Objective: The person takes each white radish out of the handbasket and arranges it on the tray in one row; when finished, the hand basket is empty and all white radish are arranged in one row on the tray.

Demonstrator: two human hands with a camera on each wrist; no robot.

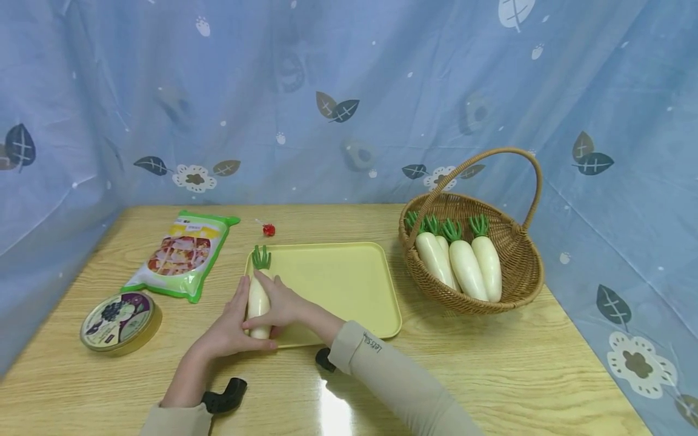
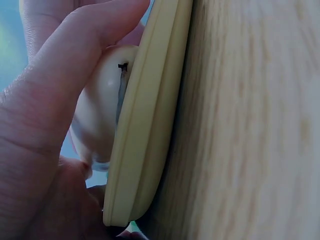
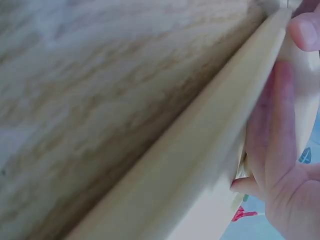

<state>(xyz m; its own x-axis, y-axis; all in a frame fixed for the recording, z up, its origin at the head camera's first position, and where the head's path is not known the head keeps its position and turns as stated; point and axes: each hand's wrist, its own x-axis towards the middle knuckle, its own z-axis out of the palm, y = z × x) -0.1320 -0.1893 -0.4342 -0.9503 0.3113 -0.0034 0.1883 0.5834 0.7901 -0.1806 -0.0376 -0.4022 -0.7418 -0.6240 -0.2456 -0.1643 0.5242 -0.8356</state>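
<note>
The white radish [image 1: 258, 297] lies along the L edge of the yellow tray [image 1: 338, 284], green leaves pointing to the far L corner. Both hands have it in their grip: L hand [image 1: 231, 330] grasps from its L side, w/ thumb near the lower end, and R hand [image 1: 283, 306] holds from the R, thumb across the body, so part of it is covered. In the L wrist view, the tray rim also hides one side. Btwn the tray and the L edge of the counter [image 1: 463, 375] are a bag w/ green border [image 1: 182, 257] and, nearer, a round tin [image 1: 117, 324]; the L hand is btwn tin and tray. A small red item [image 1: 269, 230] is just behind the tray. On the R, apart from the tray, a wicker basket [image 1: 523, 266] carries several other radishes [image 1: 468, 269]; its handle crosses before some leaves. Behind hangs a blue curtain [image 1: 349, 60].
</note>
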